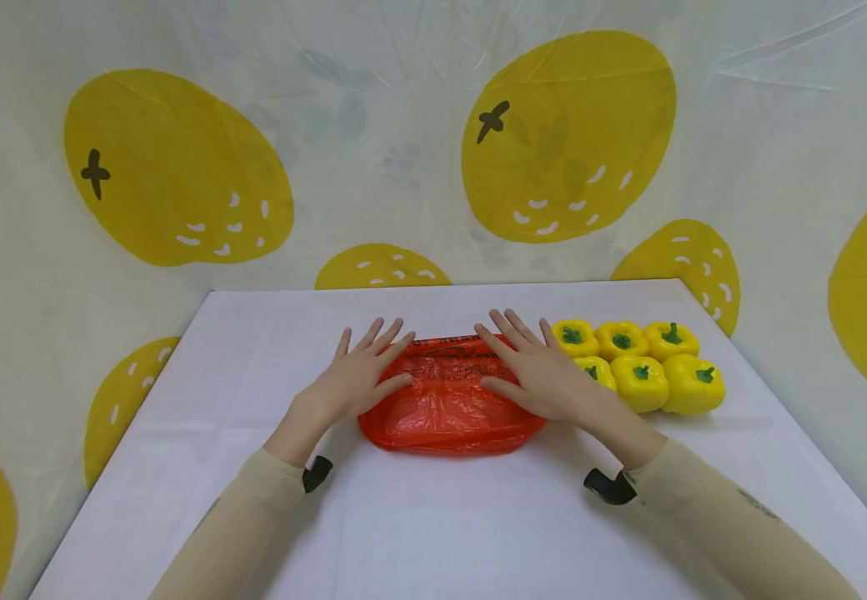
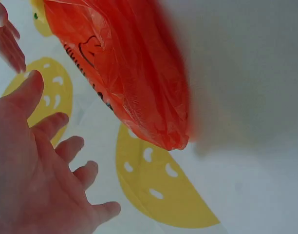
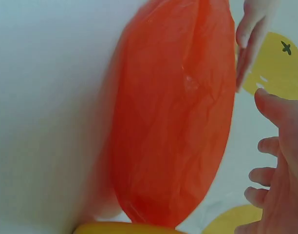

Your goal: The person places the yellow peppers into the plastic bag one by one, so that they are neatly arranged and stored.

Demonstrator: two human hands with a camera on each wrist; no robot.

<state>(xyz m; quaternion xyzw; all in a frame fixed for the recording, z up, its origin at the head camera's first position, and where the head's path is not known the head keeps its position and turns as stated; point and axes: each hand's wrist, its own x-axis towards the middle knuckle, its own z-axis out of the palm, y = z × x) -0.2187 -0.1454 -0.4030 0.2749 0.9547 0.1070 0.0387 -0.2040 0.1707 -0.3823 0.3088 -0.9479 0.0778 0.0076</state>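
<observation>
A red plastic bag (image 1: 448,417) with black print lies on the white table, puffed up, its contents hidden. My left hand (image 1: 351,379) is held over the bag's left end with the fingers spread. Over its right end is my right hand (image 1: 542,379), fingers likewise spread apart. In the left wrist view a gap shows between the hand (image 2: 46,170) and the bag (image 2: 134,73). The right wrist view also shows the hand (image 3: 290,161) apart from the bag's side (image 3: 173,117). Neither hand grips anything.
Several yellow bell peppers (image 1: 642,383) with green stems stand in two rows right of the bag, near my right hand. The white tablecloth (image 1: 433,525) reaches back to a pale curtain (image 1: 381,183) printed with large yellow fruit.
</observation>
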